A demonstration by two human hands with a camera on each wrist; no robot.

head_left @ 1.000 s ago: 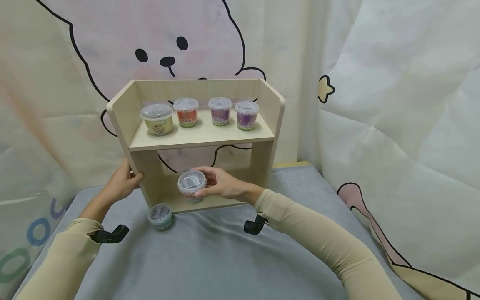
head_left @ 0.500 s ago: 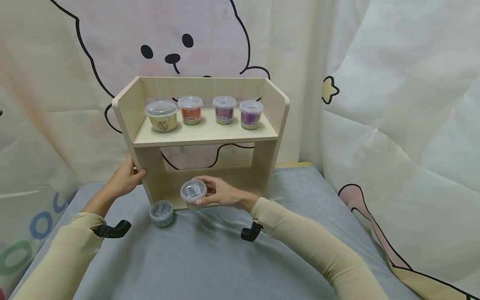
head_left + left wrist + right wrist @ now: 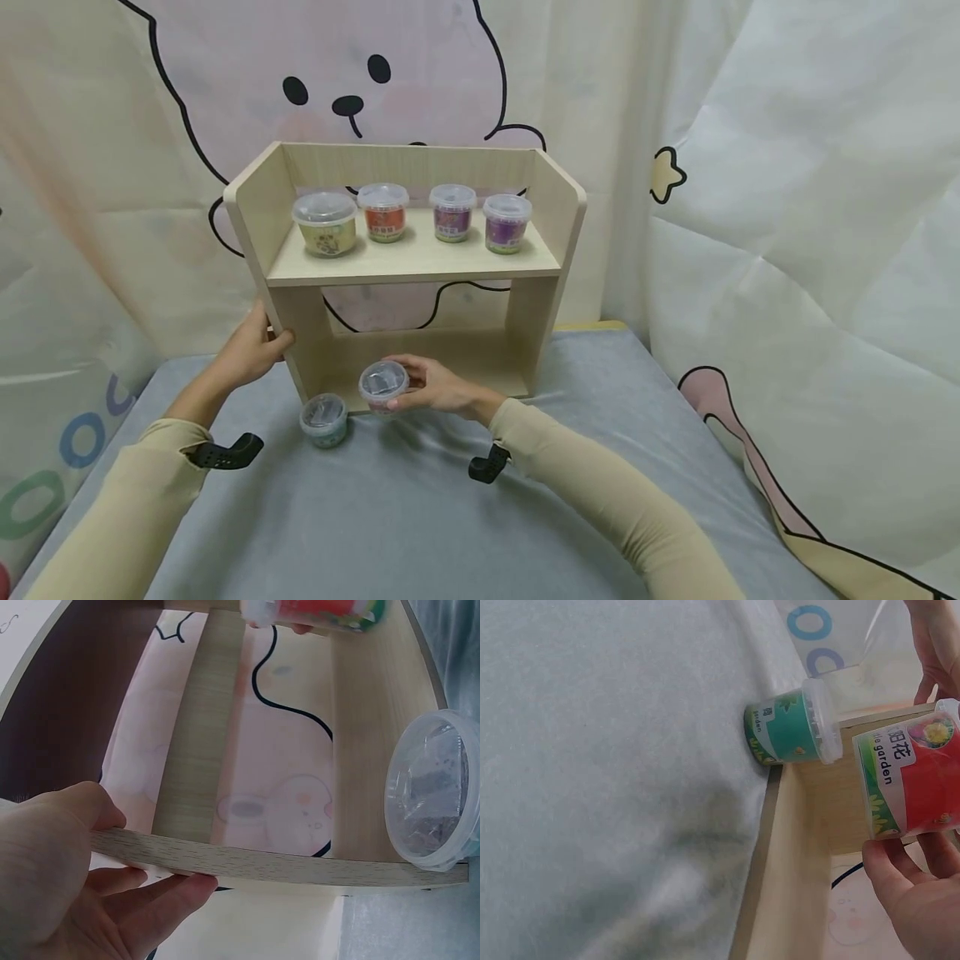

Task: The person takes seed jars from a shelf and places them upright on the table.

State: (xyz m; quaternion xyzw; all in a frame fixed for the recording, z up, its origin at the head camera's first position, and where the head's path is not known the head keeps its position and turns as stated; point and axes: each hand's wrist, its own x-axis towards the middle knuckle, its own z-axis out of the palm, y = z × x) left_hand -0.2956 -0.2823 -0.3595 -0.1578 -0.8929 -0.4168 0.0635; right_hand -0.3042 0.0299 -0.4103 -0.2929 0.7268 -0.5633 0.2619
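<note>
Head view: I record the person's left hand (image 3: 251,346) grasping the left side panel (image 3: 306,333) of a pale wooden shelf unit (image 3: 412,265). Left wrist view confirms the hold: thumb on the inner face, fingers along the outer face of the panel.

I find the right hand (image 3: 442,390) grasping a red-labelled cup (image 3: 382,382), thumb and fingers around its side. The cup has a clear lid and is at the front of the lower compartment, towards the left side panel. I cannot tell whether its base touches the lower board (image 3: 480,371). Right wrist view shows the word "garden" printed on its label.

A teal-labelled cup (image 3: 324,421), also lidded, stands upright on the grey-blue cloth (image 3: 420,517), just beside the front left corner of the shelf unit; I cannot determine contact with the wood.

On the upper board I count four lidded cups, all upright. From left to right: a wider yellow cup (image 3: 330,236), an orange-red cup (image 3: 386,221), a purple cup (image 3: 452,221) and a second purple cup (image 3: 505,232).

Behind the unit I note a pale backdrop (image 3: 585,208) printed with a cartoon animal.
</note>
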